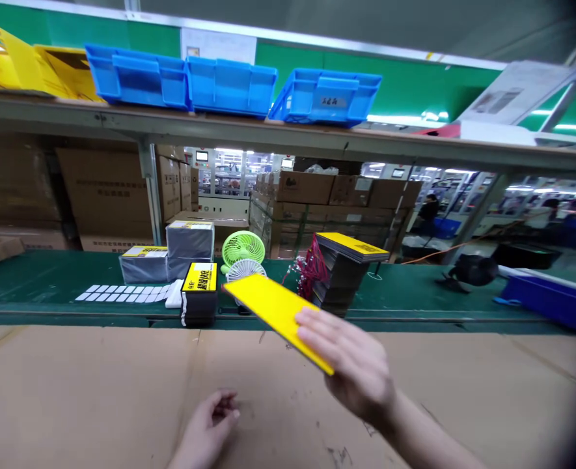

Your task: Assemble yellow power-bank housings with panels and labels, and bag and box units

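Observation:
My right hand [349, 361] grips a thin flat panel [273, 309] by its near end, fingers over the top and thumb out of sight below. The panel has a plain yellow face and a dark edge, and it is tilted above the cardboard-covered bench. My left hand [214, 420] rests low over the cardboard [97, 384] with curled fingers parted from the thumb, nothing visible in it. Behind the panel stands a tall stack of dark flat pieces [336, 280] with a yellow printed top, red wires [312, 270] at its left. A shorter yellow-topped black stack [200, 296] is at left.
Grey wrapped blocks [190, 244], a sheet of white labels [124, 293], a green fan [243, 249] and a white fan [245, 268] stand on the green surface. A blue bin [551, 299] lies at right. Overhead, a shelf [248, 127] carries blue bins [232, 88].

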Tool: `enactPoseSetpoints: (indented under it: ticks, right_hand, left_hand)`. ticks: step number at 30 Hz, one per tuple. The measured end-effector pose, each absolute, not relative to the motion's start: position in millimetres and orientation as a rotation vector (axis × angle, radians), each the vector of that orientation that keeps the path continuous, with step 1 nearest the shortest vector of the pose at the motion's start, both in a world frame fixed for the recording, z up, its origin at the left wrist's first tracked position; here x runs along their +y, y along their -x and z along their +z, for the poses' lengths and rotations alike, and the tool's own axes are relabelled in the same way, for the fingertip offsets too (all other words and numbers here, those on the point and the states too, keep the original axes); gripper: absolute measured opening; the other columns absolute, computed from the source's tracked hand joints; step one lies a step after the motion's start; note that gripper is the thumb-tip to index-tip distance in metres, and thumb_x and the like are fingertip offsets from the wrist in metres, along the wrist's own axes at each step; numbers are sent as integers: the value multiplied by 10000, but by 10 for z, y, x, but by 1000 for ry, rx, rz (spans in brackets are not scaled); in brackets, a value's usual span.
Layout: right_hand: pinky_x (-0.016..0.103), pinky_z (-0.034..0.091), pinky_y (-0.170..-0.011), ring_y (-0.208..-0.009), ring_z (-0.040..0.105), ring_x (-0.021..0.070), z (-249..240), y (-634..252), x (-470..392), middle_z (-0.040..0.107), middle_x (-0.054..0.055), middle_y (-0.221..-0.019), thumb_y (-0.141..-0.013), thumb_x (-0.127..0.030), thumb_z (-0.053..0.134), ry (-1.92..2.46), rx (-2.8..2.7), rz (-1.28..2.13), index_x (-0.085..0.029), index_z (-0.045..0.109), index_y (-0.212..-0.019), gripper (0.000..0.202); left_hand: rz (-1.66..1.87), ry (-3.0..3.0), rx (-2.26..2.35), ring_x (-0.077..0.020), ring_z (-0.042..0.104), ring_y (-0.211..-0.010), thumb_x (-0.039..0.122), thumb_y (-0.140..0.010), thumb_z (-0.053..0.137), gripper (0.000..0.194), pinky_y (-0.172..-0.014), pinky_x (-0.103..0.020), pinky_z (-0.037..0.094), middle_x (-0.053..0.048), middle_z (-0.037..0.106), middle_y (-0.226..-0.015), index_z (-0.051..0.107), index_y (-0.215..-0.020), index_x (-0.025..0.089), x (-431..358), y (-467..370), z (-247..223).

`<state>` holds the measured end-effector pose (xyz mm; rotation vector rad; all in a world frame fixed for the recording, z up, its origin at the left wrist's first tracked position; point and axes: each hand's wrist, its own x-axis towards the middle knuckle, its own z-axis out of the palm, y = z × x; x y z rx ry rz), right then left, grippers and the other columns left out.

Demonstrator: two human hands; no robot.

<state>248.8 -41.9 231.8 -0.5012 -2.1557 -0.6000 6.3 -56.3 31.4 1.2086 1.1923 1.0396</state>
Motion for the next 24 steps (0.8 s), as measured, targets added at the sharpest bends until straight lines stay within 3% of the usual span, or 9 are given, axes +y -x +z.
enactPoseSetpoints:
  ticks: [6,11,15,19,24]
  right_hand:
    - [511,528,-900,-1142,551,297,1360,-2150,-614,537,89,-1285,-824,-90,380,802,-2330,-661,-183,315,-1436,622]
    - [458,602,-754,-1021,629,281,909,-1910,-718,556,53,-1238,-851,-147,347,902,-2255,-759,-168,197,-1472,639]
    - [431,620,-657,-883,682,260,532,-1649,-805,626,9,-1127,-866,-155,356,952,-2047,-682,-250,269,-1454,601]
    - [411,593,-513,-756,700,273,118,-1395,-830,702,-4,-947,-887,-178,301,967,-1721,-661,-353,417,-1374,530]
    - [387,590,-506,-794,697,284,-2,-1370,-839,717,11,-941,-909,-269,329,861,-1772,-578,-334,648,-1091,373]
  left_hand:
    - [989,-1158,820,-281,527,-1133,486,-660,743,626,-981,-391,384,-159,583,-1233,591,-1177,168,-641,-173,245]
    - [989,-840,532,-295,507,-1178,657,-674,636,757,-933,-430,423,-114,493,-1354,488,-1305,266,-669,-320,211]
    - [892,-590,489,-330,497,-1192,814,-609,518,890,-999,-441,393,-158,561,-1258,583,-1212,162,-751,-381,410]
    - [767,-453,530,-356,530,-1157,846,-568,509,928,-1009,-456,391,-180,636,-1112,626,-1140,125,-779,-343,603]
    - [837,-421,578,-356,559,-1117,838,-546,539,903,-973,-446,417,-170,667,-1021,643,-1093,128,-726,-342,647]
